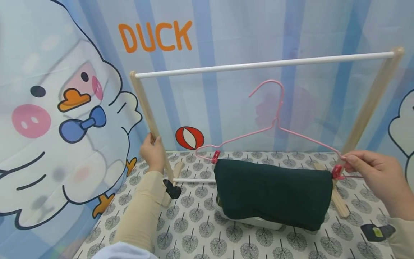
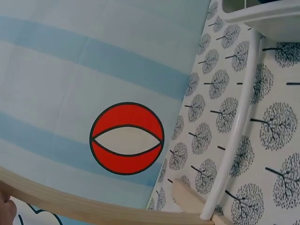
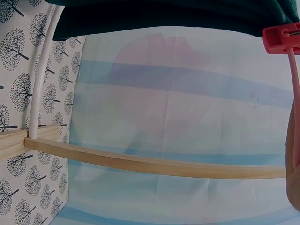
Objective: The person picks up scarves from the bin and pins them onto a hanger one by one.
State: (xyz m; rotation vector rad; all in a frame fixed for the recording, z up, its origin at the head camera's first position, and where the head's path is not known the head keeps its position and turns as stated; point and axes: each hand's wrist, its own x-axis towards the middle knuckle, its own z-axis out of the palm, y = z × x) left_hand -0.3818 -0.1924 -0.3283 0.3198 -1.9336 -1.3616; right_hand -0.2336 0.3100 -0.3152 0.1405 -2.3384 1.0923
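A pink wire hanger point(image 1: 245, 136) with red clips point(image 1: 337, 172) carries a folded dark green cloth point(image 1: 275, 194) in front of a small rack. My right hand point(image 1: 378, 172) pinches the hanger's right end between thumb and fingers. The hanger's hook stands free below the rack's white top bar point(image 1: 265, 65). My left hand point(image 1: 153, 153) grips the left wooden post point(image 1: 143, 99) of the rack partway down. In the right wrist view the red clip point(image 3: 281, 38) holds the cloth's edge, with part of my right hand at the frame's edge.
Behind the cloth a white container point(image 1: 255, 222) stands on the tree-patterned tablecloth point(image 1: 191, 216), mostly hidden. The rack's white lower bar point(image 1: 194, 180) and wooden feet point(image 1: 339, 203) sit low on the table. A duck-printed curtain point(image 1: 226, 32) hangs behind.
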